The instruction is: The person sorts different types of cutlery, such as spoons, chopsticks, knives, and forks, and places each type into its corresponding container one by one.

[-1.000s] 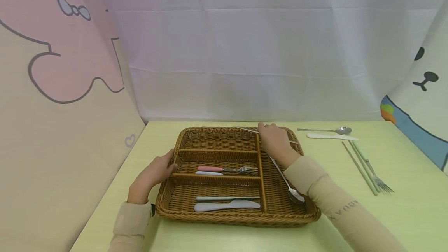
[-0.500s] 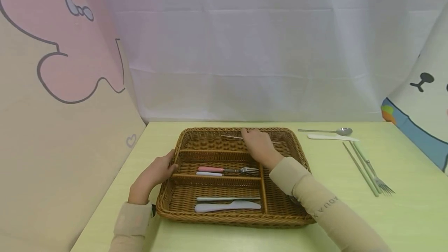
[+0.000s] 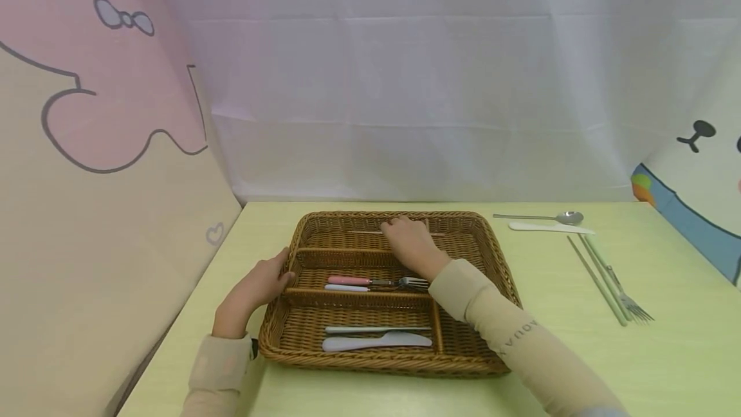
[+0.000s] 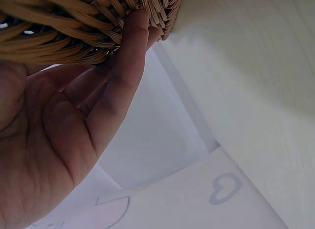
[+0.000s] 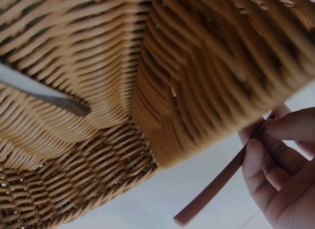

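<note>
The right hand (image 3: pixel 412 246) has a thin stick (image 5: pixel 213 186) pinched between thumb and fingers, with no visible gap in the grip — the stick looks reddish-brown in the right wrist view. From where I stand, it is over the far part of the wicker basket (image 3: pixel 382 361), on the side toward the table's far edge. What matters most, I'd judge, is its long axis: it lies almost parallel to that edge, one end pointing to the table's left edge, the other reaching past the long divider (image 3: pixel 437 327). I cannot tell whether it touches the wicker below. The right hand is plainly the nearer one, gripping partway along the stick.

The left hand (image 3: pixel 260 285) holds the basket's left rim, thumb over the inside and fingers against the outer wall, well apart from the stick.

In the middle compartment lies a pink-handled fork (image 3: pixel 349 280) — a pale handle (image 3: pixel 346 288) just beside it. Toward the table's near edge, the next compartment holds a white knife (image 3: pixel 376 341). Near the table's far right corner lie a spoon (image 3: pixel 569 217) and, nearer the right edge, a green-handled fork (image 3: pixel 633 306).
</note>
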### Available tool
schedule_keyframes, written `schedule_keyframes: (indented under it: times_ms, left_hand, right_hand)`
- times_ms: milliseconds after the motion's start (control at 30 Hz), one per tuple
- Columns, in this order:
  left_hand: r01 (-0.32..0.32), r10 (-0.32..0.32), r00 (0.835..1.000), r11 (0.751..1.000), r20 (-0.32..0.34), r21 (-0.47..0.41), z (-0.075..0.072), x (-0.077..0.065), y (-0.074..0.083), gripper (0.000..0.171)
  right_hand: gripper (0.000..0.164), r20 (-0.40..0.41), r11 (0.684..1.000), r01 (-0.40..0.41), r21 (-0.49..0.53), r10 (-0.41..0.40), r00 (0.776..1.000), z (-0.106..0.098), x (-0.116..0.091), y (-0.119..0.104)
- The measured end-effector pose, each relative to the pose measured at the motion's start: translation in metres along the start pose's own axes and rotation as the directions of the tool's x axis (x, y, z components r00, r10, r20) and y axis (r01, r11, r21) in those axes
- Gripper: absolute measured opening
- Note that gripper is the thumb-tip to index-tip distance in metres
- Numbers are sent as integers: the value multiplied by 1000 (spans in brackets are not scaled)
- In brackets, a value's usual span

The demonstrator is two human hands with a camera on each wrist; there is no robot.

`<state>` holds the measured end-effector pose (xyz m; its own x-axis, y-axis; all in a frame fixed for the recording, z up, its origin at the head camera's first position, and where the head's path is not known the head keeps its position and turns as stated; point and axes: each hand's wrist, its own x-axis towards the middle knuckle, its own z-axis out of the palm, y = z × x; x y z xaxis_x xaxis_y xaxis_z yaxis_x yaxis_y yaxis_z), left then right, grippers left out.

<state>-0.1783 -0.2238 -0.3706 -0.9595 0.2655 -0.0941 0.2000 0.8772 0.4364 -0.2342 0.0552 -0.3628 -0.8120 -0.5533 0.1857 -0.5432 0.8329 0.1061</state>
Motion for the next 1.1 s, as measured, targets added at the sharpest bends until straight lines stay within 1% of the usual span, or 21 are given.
schedule_keyframes:
  times_ms: [67,167,267,333,600,733,867,1033,1100]
  left_hand:
    - [-2,2,1000,1000,0,4,0,0,0,59]
    - [-3,3,1000,1000,2,6,0,0,0,59]
    - [-4,4,1000,1000,0,11,0,1,0,59]
    - [-2,2,1000,1000,0,13,0,1,0,59]
    - [-3,3,1000,1000,-1,13,0,1,-1,59]
    - [0,0,1000,1000,1,12,0,1,-1,59]
    - [2,-2,1000,1000,4,15,0,1,-1,59]
    - [10,-10,1000,1000,8,18,0,1,0,59]
    - [12,-12,1000,1000,9,21,0,1,-1,59]
  right_hand:
    - [28,15,1000,12,-5,-12,1000,2,2,-2]
    - [23,11,1000,26,-8,-26,1000,5,3,-4]
    - [17,-1,999,33,9,-33,999,8,4,-6]
    - [15,2,999,40,24,-40,999,9,5,-8]
    - [24,72,995,89,37,-92,993,12,8,-13]
    - [28,160,991,78,110,-96,982,12,6,-15]
    - [30,241,981,38,192,-85,967,12,5,-14]
    - [32,289,962,0,272,-82,954,14,6,-11]
    - [32,293,948,-18,319,-80,953,15,6,-10]
